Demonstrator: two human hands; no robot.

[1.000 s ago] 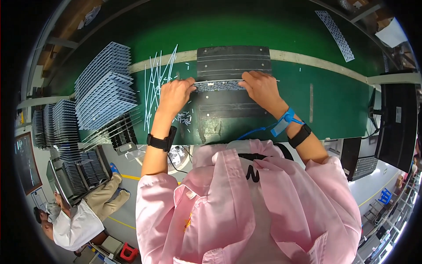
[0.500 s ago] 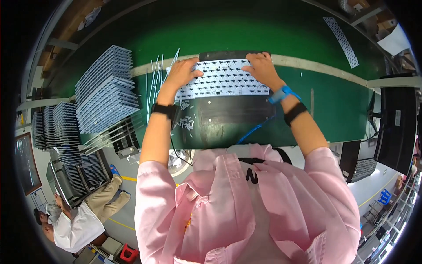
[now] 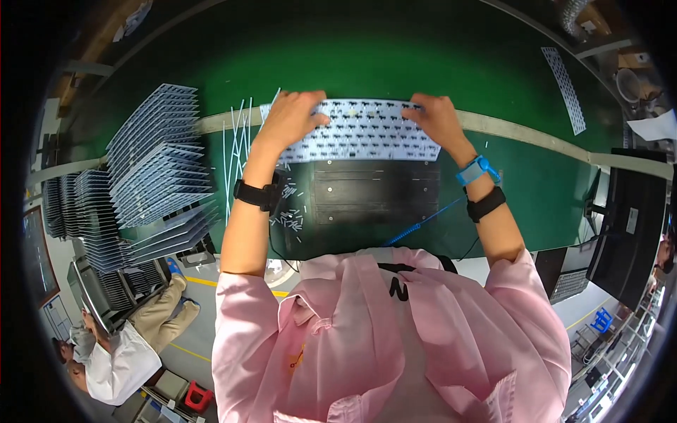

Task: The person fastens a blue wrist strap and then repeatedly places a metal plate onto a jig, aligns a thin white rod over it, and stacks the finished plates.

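Note:
Both of my hands hold a long white keyboard circuit board (image 3: 360, 132) dotted with rows of black parts, near its two far corners. My left hand (image 3: 295, 116) has its fingers curled over the far left edge, thumb on the top face. At the far right edge, my right hand (image 3: 436, 121) pinches the board the same way. On the near side of the board lies a flat black fixture plate (image 3: 377, 192) with screws, its far part covered by the board. Small white scraps (image 3: 288, 220) are scattered left of the plate.
Long thin white strips (image 3: 238, 151) lean by my left forearm. Tall stacks of similar boards (image 3: 159, 151) stand at left. One perforated strip-like board (image 3: 564, 92) lies far right, near a black monitor (image 3: 624, 218). A blue coiled cord (image 3: 403, 234) crosses the near edge. A seated person (image 3: 127, 361) is lower left.
The board has moved away from me relative to the black plate, both hands still on it. More of the plate's near part shows, and its far edge is now covered. The view has shifted slightly.

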